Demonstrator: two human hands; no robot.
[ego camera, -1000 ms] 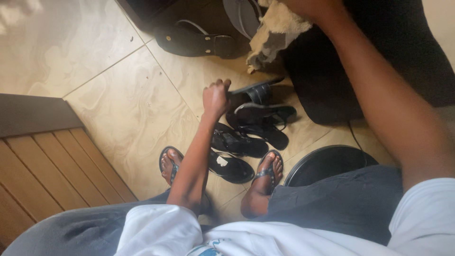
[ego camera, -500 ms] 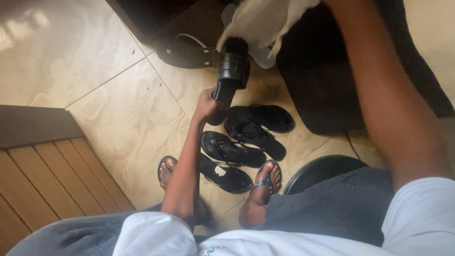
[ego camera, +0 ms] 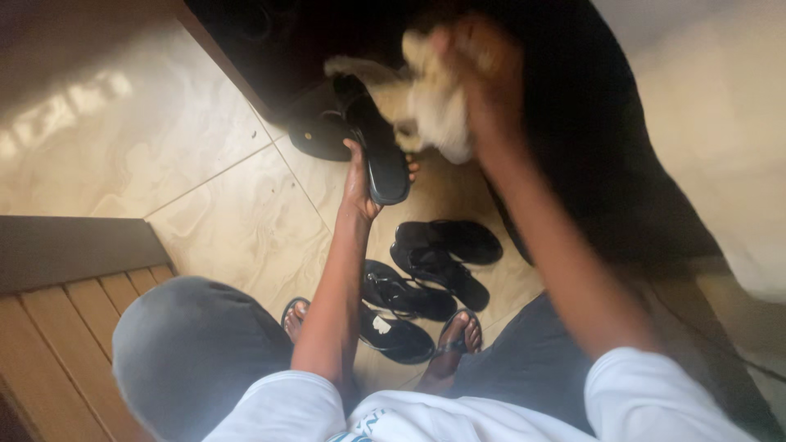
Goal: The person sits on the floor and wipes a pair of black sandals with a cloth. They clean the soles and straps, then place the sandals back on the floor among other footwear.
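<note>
The left hand has its fingers curled shut around a black sandal, long and narrow with a smooth, faintly glossy sole, held up off the floor and tilted. Just right of it, the right hand is closed on a pale crumpled cloth, blurred, touching the sandal's upper end. Below the left fingers, four more black sandals lie on the beige tiled floor, near the person's sandalled feet.

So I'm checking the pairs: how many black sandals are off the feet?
5: one held in the left hand, sandal; four on the floor at. Others may hide in shadow.
</note>
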